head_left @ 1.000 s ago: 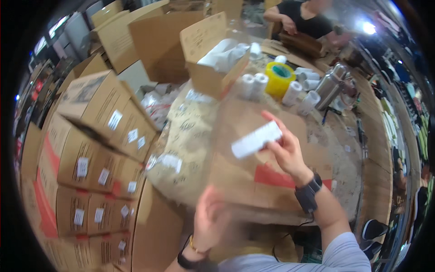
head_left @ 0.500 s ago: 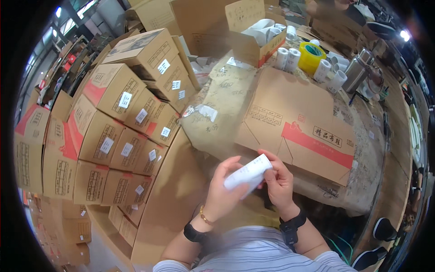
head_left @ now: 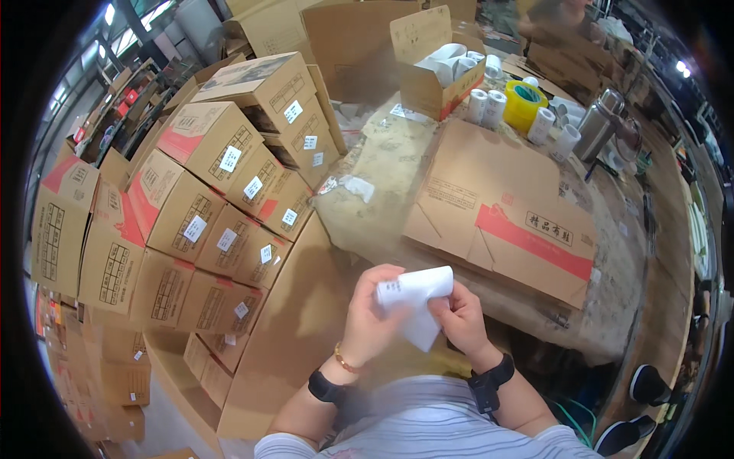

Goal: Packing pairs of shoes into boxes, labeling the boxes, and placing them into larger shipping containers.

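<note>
A white roll of printed labels (head_left: 413, 288) is held between my two hands, in front of my body at the table's near edge. My left hand (head_left: 362, 321) is closed round its left end, the fingertips slightly blurred. My right hand (head_left: 463, 320) pinches the right side with thumb and fingers. A loose strip of the white paper hangs down between the hands. Just beyond them lies a flattened brown shoe carton (head_left: 501, 199) with a red band, on top of other flat cardboard.
Stacked brown boxes (head_left: 222, 249) with white labels stand at left, inside a big open carton. Along the table's far side are an open box of white rolls (head_left: 428, 88), yellow tape (head_left: 524, 107), more label rolls (head_left: 541, 125) and a steel flask (head_left: 599, 126). Black shoes (head_left: 648, 385) lie lower right.
The label roll has turned closer to level, and a strip of it now hangs below. My right hand has shifted slightly down and left. The view has tilted a little.
</note>
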`<state>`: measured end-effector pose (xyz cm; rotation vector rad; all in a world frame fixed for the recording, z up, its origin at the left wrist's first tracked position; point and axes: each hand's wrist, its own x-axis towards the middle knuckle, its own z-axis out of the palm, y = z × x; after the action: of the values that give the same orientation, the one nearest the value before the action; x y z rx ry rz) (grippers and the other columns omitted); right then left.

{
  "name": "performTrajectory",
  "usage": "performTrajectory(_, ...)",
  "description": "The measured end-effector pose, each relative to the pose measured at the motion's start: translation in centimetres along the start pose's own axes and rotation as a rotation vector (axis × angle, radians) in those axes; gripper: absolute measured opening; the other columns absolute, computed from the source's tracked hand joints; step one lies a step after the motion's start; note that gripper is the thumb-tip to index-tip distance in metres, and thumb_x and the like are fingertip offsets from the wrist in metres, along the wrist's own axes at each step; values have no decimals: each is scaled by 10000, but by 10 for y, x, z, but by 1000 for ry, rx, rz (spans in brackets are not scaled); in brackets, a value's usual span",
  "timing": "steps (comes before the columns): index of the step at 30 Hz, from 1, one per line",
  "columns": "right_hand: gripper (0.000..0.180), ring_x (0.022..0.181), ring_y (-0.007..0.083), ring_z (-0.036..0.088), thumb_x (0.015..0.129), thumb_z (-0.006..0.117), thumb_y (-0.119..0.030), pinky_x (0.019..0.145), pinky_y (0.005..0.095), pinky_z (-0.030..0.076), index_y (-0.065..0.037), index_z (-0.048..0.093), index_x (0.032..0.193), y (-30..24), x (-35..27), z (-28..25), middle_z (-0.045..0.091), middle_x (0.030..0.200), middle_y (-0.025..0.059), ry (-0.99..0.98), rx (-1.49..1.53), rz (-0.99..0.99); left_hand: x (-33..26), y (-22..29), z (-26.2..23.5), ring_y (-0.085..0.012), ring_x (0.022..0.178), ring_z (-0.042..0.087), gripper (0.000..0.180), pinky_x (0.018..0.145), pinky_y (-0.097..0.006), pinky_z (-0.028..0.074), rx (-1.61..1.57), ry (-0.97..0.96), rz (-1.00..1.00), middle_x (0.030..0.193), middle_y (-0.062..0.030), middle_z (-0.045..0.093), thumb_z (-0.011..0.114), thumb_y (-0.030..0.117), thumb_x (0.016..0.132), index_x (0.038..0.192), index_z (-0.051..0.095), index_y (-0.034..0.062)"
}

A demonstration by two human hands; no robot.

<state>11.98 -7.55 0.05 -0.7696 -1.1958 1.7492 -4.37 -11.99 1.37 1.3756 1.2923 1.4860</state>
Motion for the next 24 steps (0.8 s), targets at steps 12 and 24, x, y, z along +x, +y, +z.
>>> performTrajectory(12,260,1039,165,552,850,585,3,843,270,462,19,588,1110,-5,-4,-7,559,1163,97,-24,-220,-287,-5,-1,20,-121,1015,502,412,893,-283,420,-313,72,-271,1089,-48,521,571,23,874,1257,420,43)
performTrajectory(24,221,933,196,605,799,626,22,781,277,487,37,625,1019,-15,0,-9,606,1072,125,-109,-441,-351,-4,10,-3,-160,874,616,151,806,-277,488,-137,143,-225,950,-71,649,614,-34,822,969,617,1)
